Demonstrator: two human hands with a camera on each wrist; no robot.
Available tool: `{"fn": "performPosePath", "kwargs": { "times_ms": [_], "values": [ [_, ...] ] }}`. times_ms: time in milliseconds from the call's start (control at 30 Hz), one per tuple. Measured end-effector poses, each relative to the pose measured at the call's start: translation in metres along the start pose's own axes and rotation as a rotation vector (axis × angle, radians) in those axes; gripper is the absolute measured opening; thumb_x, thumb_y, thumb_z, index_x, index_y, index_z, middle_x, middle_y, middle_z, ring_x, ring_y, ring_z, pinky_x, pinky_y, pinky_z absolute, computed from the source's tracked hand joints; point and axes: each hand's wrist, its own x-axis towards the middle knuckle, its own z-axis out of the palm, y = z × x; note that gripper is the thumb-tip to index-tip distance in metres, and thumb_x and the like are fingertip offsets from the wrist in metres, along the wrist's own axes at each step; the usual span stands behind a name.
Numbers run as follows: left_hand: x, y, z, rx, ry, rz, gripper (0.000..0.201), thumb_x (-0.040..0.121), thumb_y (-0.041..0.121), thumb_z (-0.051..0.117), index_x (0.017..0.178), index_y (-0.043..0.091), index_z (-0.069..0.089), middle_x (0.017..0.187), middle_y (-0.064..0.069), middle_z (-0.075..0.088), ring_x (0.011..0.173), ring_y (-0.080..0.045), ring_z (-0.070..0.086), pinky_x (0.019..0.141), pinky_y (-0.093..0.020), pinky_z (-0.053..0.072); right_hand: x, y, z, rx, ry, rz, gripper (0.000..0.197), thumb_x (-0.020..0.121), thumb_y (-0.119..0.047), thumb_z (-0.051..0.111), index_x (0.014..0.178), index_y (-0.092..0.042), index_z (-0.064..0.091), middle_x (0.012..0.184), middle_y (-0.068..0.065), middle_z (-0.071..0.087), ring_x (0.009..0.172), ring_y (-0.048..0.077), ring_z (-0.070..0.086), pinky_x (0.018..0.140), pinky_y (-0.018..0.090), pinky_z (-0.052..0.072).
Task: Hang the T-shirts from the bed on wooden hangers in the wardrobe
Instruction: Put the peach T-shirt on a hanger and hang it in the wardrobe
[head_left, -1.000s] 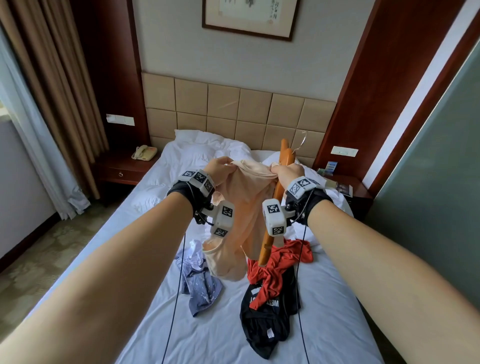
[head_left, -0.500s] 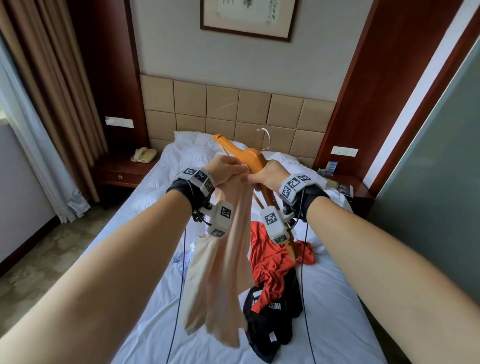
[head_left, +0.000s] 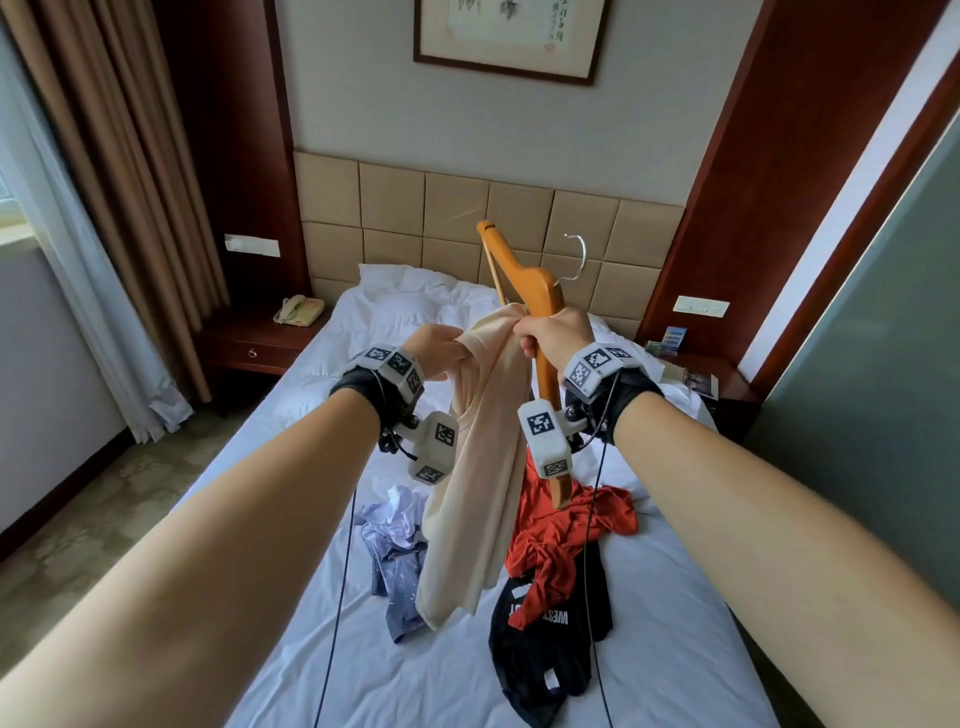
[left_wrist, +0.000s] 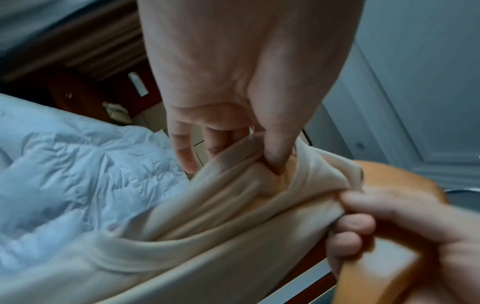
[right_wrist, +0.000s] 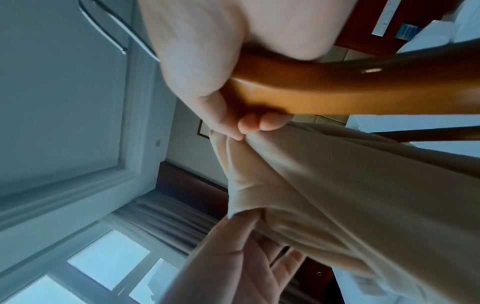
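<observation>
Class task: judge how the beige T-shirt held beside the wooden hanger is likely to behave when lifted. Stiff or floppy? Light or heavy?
Probably floppy: the beige T-shirt hangs in loose folds below the left hand and right hand. Likely light, since a fingertip pinch carries it. It may slide along the smooth wooden hanger.

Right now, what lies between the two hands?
In the head view, a bunched stretch of the beige T-shirt spans the left hand and right hand, which also grips the wooden hanger.

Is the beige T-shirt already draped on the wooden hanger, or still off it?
Still off: beige T-shirt hangs bunched between both hands, beside the bare wooden hanger.
</observation>
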Motion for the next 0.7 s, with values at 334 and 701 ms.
{"fn": "performPosePath", "kwargs": {
  "times_ms": [334,701],
  "values": [
    [-0.003,0.033,0.007,0.174,-0.001,0.216,0.015,0.097,0.017,0.057,0.089,0.011,0.068,0.066,0.004,0.054,0.061,-0.007,0.047,0.046,-0.006,0.035,-0.010,-0.009,-0.006,-0.243,-0.183,-0.107,0.029,0.084,-0.028,0.079,0.071,-0.002,0.072,0.061,-0.001,0.070,0.054,0.005,0.063,0.062,0.013,0.049],
    [-0.011,0.005,0.021,0.259,-0.025,0.020,0.042,0.080,0.023,0.081,0.116,0.010,0.066,0.110,-0.005,0.065,0.095,-0.020,0.061,0.081,-0.029,0.047,-0.002,0.008,-0.005,-0.134,0.127,-0.032,0.019,0.078,-0.020,0.071,0.066,-0.005,0.068,0.058,0.003,0.066,0.052,0.017,0.063,0.061,0.028,0.054]
  ]
}}
